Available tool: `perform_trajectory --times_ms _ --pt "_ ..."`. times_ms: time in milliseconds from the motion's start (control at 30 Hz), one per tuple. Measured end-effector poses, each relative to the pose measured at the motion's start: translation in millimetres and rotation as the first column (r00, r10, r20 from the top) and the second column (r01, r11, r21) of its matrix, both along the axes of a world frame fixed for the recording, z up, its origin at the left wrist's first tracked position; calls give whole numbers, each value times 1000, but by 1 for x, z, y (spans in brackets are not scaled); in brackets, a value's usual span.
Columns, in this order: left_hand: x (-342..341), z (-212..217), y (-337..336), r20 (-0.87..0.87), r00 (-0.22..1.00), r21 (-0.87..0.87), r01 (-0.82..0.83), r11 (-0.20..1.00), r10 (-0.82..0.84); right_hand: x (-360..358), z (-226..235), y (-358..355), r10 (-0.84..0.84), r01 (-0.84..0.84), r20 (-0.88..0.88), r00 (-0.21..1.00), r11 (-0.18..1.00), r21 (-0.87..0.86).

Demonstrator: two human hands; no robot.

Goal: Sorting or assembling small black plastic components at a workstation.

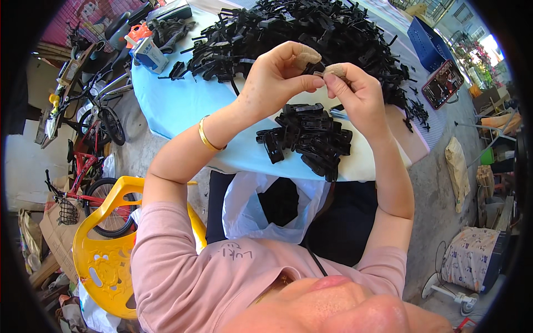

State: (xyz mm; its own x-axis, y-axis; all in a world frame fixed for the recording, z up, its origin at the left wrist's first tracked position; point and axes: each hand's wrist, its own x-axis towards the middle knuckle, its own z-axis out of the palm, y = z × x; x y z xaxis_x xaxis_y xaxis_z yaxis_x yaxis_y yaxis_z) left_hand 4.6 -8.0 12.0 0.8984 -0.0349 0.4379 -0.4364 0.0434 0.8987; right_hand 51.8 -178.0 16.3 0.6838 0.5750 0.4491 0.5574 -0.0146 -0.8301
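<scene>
Both my hands are raised over the table, fingertips close together. My left hand (280, 77) is closed in a pinch on a small black plastic part (315, 67), with tan covers on its fingertips. Touching the same spot, my right hand (355, 94) is pinched too, a similar cover on its index finger; what lies between its fingers is hidden. Behind them spreads a large heap of black plastic parts (266, 33). A smaller pile of black plastic clips or buckles (311, 136) lies below my hands, near the table's front edge.
A white plastic bag (236, 205) with black contents sits on my lap. A phone (442, 84) stands at the right, by a blue basket (427, 44). A blue-and-white carton (149, 55) is at the far left of the table (183, 105). A yellow chair (105, 244) and red bicycle (83, 166) stand left.
</scene>
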Motion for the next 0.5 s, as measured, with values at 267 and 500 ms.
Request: perform_trajectory --times_ms 267,500 --pt "-5 -8 -3 119 982 148 -165 975 148 -4 6 2 -1 -2 -61 998 999 -44" --pt "4 -18 -3 412 895 299 -313 901 174 1 2 -6 -69 48 -110 991 982 -185"
